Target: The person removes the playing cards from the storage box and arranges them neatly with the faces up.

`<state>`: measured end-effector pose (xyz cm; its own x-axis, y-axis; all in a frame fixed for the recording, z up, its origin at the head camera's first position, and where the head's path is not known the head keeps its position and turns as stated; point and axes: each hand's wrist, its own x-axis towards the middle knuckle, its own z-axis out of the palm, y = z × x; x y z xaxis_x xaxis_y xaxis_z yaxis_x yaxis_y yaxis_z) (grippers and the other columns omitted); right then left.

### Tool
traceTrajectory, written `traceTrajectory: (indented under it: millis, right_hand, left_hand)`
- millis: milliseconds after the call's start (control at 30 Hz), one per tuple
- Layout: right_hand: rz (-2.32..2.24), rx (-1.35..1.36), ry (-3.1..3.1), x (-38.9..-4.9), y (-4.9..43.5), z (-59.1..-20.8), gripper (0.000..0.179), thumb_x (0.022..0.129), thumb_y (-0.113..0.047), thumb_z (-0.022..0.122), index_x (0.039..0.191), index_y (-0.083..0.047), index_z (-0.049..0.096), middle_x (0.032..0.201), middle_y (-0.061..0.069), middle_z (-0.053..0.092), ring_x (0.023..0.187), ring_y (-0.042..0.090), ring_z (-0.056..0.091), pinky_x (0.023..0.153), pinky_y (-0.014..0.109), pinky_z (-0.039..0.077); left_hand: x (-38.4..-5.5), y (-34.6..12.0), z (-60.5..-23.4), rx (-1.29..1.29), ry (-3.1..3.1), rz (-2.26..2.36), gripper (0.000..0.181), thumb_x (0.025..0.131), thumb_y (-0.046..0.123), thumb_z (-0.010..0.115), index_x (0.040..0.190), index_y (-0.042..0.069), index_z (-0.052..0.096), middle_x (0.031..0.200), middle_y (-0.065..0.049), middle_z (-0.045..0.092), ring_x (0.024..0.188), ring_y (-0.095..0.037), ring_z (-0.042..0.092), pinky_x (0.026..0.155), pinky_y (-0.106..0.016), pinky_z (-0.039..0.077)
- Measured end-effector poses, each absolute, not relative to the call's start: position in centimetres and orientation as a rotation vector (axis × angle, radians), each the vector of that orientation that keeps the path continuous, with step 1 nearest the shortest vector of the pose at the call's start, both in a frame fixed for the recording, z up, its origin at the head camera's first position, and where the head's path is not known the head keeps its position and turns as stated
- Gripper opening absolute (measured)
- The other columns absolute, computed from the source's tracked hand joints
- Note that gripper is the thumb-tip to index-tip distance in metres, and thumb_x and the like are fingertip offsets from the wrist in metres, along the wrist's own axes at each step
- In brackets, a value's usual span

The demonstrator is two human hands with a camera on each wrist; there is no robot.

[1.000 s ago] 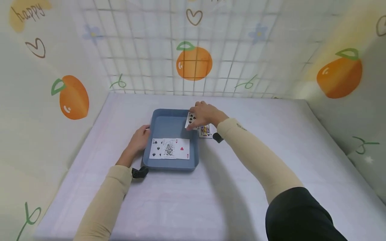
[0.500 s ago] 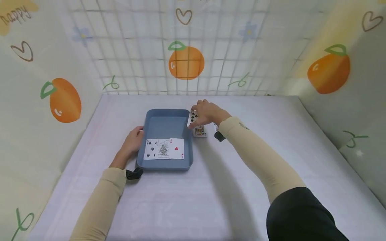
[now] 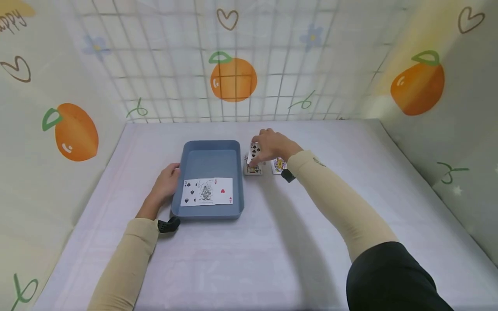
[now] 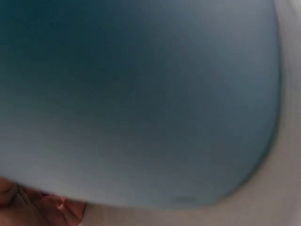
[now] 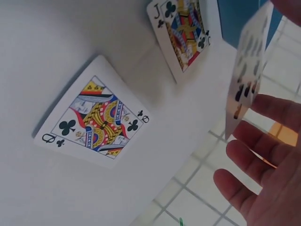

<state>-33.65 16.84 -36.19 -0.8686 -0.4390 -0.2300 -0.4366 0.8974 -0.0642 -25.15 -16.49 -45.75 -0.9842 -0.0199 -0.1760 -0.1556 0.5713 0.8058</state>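
Observation:
My right hand [image 3: 274, 146] pinches a playing card of spades [image 3: 254, 149] between thumb and fingers, raised and tilted just right of the blue tray [image 3: 212, 211]. In the right wrist view the card [image 5: 247, 66] is seen nearly edge-on. Partly under it in the head view lies a jack of clubs [image 5: 183, 30] on the table. Farther right is a queen of clubs [image 5: 101, 120], apparently on a small stack. My left hand [image 3: 165, 181] grips the tray's left side; its fingers are mostly hidden. The tray's wall [image 4: 155, 117] fills most of the left wrist view.
Along the tray's near side lie a spade card [image 3: 188, 198], a joker [image 3: 206, 192] and an ace of hearts [image 3: 223, 191], side by side and overlapping. The white-covered table [image 3: 233, 268] meets a fruit-printed curtain [image 3: 175, 73] at the back and sides.
My right hand has moved rightward with the spade card, from over the tray's right rim to above the jack. My left hand and the tray stay together; the head view has shifted slightly.

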Motion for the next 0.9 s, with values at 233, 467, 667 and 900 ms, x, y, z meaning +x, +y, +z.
traceTrajectory:
  millis: [233,467,667,900]
  right_hand:
    - [0.014,-0.701,2.829,-33.7,17.5,-36.3,0.088,0.073,-0.060,0.075,0.143,-0.011,0.052,0.134,0.018,0.050,0.122,0.034,0.044,0.102,0.055,0.041]
    - [0.062,-0.707,2.840,-33.7,18.5,-36.4,0.088,0.072,-0.059,0.075,0.142,-0.010,0.052,0.133,0.018,0.051,0.122,0.036,0.044,0.107,0.058,0.036]
    - [0.049,-0.679,2.824,-33.9,19.6,-36.8,0.088,0.072,-0.057,0.076,0.142,-0.010,0.053,0.134,0.019,0.051,0.123,0.036,0.044,0.107,0.059,0.035]
    - [0.043,-0.672,2.826,-33.9,21.0,-37.2,0.089,0.070,-0.056,0.077,0.141,-0.008,0.053,0.132,0.020,0.051,0.121,0.037,0.045,0.105,0.059,0.036]
  left_hand:
    - [-24.9,-16.6,-45.7,-0.142,2.660,1.374,0.053,0.108,0.029,0.026,0.155,0.004,0.027,0.158,-0.019,0.030,0.146,-0.038,0.023,0.117,-0.054,0.021]
    - [-24.7,-16.5,-45.6,-0.120,2.672,1.387,0.052,0.108,0.028,0.026,0.153,0.003,0.029,0.157,-0.020,0.031,0.145,-0.038,0.024,0.116,-0.054,0.022]
    - [-24.8,-16.3,-45.7,-0.126,2.655,1.398,0.052,0.108,0.028,0.026,0.153,0.003,0.030,0.157,-0.020,0.032,0.145,-0.038,0.025,0.116,-0.054,0.022]
    - [-24.8,-16.3,-45.3,-0.119,2.664,1.367,0.051,0.109,0.026,0.026,0.153,0.002,0.029,0.157,-0.020,0.031,0.146,-0.038,0.024,0.117,-0.053,0.021]
